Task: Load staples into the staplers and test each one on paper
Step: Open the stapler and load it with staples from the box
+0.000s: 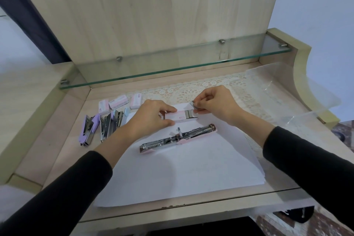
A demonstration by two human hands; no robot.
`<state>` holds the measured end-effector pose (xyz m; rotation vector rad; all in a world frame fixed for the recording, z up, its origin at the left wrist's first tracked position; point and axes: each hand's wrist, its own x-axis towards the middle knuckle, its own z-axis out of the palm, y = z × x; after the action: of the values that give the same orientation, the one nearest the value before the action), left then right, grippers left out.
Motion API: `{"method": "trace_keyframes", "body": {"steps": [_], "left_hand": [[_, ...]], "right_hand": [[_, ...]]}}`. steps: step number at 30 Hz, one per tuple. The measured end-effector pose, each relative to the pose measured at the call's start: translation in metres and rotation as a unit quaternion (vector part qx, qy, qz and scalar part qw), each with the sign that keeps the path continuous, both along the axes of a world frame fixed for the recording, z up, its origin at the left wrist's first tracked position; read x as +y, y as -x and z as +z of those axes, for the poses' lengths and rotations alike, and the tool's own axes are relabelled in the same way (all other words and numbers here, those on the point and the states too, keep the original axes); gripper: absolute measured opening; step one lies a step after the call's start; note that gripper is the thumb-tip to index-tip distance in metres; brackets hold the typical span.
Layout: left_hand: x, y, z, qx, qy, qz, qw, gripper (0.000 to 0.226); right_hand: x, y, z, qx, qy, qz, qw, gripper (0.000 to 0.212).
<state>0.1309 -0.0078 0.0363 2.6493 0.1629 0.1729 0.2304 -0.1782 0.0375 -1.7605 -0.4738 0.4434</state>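
My left hand point(151, 117) grips a small pink-and-white staple box point(178, 118) above the stack of white paper point(182, 170). The box's tray is slid out to the right and shows grey staple strips point(188, 113). My right hand point(214, 105) pinches a small strip of staples point(192, 104) just above the open tray. A pink stapler point(178, 138) lies fully opened flat on the paper, its metal channel facing up. A purple stapler point(89, 130) and several more opened staplers point(113, 122) lie at the left.
Three closed staple boxes point(118, 103) sit behind the staplers. A lace doily point(210, 90) covers the back of the desk, with a clear plastic bag point(298, 97) at the right. A glass shelf point(172, 67) overhangs the rear.
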Motion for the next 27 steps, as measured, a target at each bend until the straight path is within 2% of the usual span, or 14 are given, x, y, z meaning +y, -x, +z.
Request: {"method": "trace_keyframes", "body": {"steps": [22,27], "left_hand": [[-0.011,-0.003,-0.015,-0.044,0.006,-0.014,0.999,0.035],[-0.002,-0.002,-0.015,-0.055,-0.057,0.009,0.997,0.039]], "right_hand": [[0.002,0.01,-0.002,0.096,-0.082,-0.01,0.992,0.014],[0.003,0.009,-0.002,0.115,-0.107,-0.021,0.987,0.012]]}}
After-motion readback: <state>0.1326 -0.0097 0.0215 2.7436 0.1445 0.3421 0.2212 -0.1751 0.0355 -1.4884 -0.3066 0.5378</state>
